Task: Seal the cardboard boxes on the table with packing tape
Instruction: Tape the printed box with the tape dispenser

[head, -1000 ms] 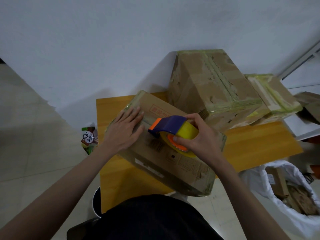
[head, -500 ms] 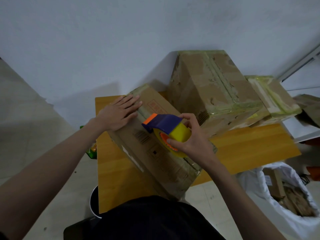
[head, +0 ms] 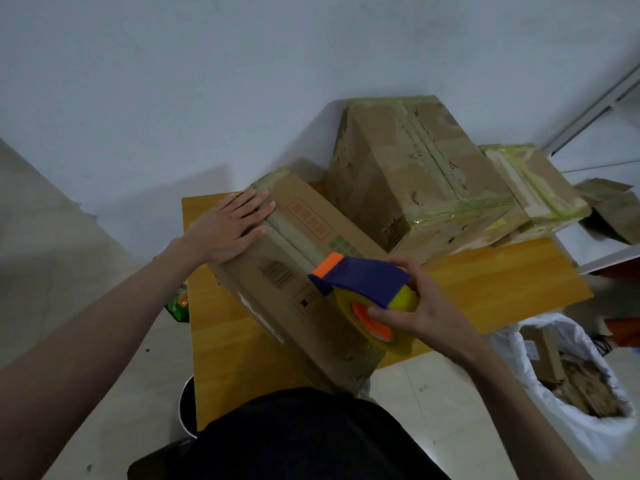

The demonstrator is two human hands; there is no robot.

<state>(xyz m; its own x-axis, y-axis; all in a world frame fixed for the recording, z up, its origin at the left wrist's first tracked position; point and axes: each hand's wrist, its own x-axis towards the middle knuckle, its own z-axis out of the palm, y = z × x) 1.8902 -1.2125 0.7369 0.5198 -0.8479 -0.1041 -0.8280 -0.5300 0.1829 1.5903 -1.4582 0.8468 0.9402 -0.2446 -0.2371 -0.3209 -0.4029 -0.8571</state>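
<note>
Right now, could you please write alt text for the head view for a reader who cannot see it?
A person's right hand grips a blue and orange tape dispenser with a yellow roll on a long brown cardboard box, which the left hand presses flat. The box lies on an orange wooden table beside two taped cardboard boxes.

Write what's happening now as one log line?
left hand: flat on box | right hand: holds tape dispenser on box seam | stage: taping

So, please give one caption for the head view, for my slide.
Left hand steadies a cardboard box while right hand holds the tape dispenser on it.
</note>
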